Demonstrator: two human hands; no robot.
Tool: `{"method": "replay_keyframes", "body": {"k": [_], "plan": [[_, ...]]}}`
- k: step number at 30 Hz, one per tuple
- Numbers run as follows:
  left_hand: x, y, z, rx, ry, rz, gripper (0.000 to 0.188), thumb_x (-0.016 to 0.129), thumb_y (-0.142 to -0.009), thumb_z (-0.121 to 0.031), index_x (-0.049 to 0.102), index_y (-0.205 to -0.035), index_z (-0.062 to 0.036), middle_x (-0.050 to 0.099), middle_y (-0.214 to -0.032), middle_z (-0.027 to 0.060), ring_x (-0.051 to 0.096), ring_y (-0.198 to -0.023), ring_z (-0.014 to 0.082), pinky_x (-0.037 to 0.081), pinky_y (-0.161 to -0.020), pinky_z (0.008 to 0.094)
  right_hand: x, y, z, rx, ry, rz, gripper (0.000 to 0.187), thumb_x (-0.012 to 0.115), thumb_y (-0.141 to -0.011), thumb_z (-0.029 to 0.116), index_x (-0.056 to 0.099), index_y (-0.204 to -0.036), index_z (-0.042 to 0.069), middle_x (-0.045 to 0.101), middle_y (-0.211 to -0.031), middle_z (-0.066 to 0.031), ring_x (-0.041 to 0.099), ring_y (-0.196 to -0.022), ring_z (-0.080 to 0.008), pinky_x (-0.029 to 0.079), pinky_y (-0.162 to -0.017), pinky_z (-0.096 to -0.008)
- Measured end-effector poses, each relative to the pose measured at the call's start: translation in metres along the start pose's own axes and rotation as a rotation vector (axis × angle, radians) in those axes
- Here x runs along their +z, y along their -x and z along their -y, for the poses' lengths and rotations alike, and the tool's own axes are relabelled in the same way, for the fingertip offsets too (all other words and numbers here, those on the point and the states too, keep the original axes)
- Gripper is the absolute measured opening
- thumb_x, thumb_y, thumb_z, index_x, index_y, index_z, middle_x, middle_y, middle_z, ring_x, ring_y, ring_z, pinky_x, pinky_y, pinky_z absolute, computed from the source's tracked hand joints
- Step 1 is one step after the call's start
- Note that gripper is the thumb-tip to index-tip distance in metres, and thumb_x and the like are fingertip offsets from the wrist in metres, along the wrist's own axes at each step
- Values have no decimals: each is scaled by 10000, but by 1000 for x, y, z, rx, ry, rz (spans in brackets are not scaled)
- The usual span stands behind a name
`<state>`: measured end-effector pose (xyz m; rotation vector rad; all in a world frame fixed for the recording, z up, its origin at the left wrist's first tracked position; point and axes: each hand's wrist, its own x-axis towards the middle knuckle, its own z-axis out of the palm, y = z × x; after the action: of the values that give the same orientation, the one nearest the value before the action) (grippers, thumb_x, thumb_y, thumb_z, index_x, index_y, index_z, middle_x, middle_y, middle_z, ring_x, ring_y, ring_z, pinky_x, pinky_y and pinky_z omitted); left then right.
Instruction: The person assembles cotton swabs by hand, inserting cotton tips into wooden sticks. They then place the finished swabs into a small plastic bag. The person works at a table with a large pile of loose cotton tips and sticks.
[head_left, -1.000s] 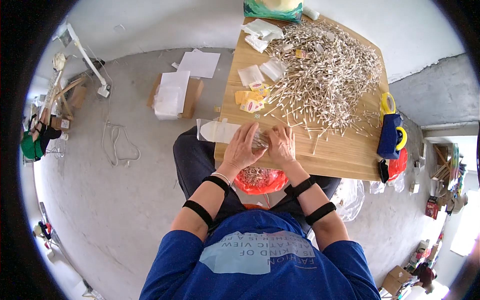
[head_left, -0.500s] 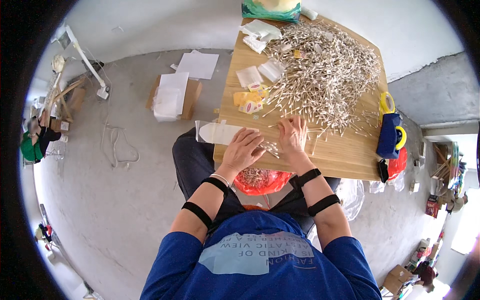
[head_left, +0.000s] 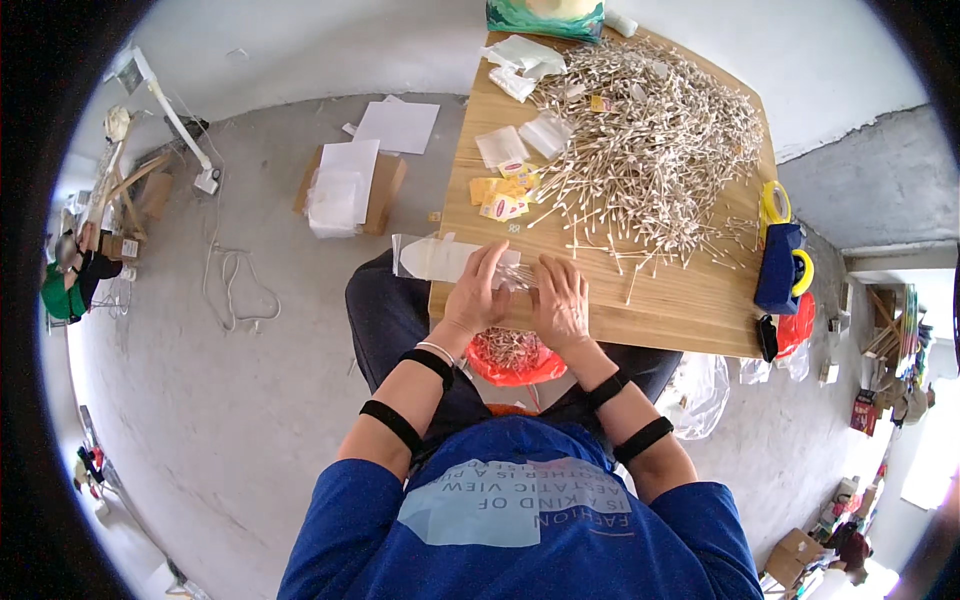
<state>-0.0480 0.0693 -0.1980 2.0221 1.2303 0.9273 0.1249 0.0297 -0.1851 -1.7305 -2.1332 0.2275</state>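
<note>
- Left hand (head_left: 480,288): thumb and fingers curved round a small swab bundle (head_left: 517,275); looks like a light grip.
- Right hand (head_left: 561,300): fingers together, tips bent down at the bundle's right end; can't tell if it grips or only presses.
- Bundle sits between both hands at the near edge of the desk (head_left: 690,312), swabs lying roughly sideways.
- Clear sleeve (head_left: 437,258) with a white insert lies just left of the bundle, its right end beside or under the left fingers; can't tell whether any swabs are inside it.
- Step in hand, as I judge it: evening up the bundle between the two hands.
- To do it well: left hand keeps the swabs snug but not squeezed, since thin sticks probably bend or fan out.
- Right fingertips should tap the ends square, pushing along the sticks, not across.
- Keep the bundle low over the desk; the open red bag (head_left: 515,378) sits below the near edge, so strays could drop that way.
- Keep the sleeve flat and in line with the sticks; a skewed one would likely snag the cotton tips.
- Big swab pile (head_left: 655,150) lies beyond the hands; loose sticks at its near side come close to the right fingers, so watch for extras.
- Yellow cards (head_left: 503,196) lie past the left hand, well clear of the bundle.
</note>
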Motion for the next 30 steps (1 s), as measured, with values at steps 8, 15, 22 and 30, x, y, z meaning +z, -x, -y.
{"method": "replay_keyframes", "body": {"k": [8, 15, 22, 30], "plan": [[3, -1, 7, 32, 46, -111, 602, 444, -784, 111, 404, -1370, -20, 496, -1293, 225, 484, -1203, 397, 422, -1035, 433, 6, 16, 13, 20, 150, 305, 869, 525, -898, 507, 169, -1500, -11, 151, -1572, -203, 95, -1470, -352, 84, -1182, -498], [3, -1, 8, 31, 55, -144, 627, 429, -782, 134, 401, -1384, -38, 498, -1321, 221, 484, -1222, 396, 423, -1036, 428, -1, 4, 4, -42, 116, 333, 821, 502, -905, 530, 197, -1516, 74, 145, -1579, -184, 81, -1476, -332, 56, -1185, -495], [1, 1, 6, 28, 58, -151, 636, 435, -779, 142, 400, -1388, -41, 500, -1323, 213, 492, -1214, 397, 429, -1031, 426, -6, 14, 12, -47, 203, 430, 785, 438, -916, 592, 216, -1525, 150, 127, -1597, -125, 66, -1481, -306, 30, -1185, -502], [2, 0, 10, 31, 109, -160, 629, 437, -790, 138, 397, -1390, -43, 507, -1307, 224, 502, -1198, 404, 436, -1013, 430, 0, -3, -4, -109, 232, 344, 795, 462, -903, 592, 190, -1535, 194, 100, -1603, -119, 55, -1483, -303, 11, -1180, -522]]}}
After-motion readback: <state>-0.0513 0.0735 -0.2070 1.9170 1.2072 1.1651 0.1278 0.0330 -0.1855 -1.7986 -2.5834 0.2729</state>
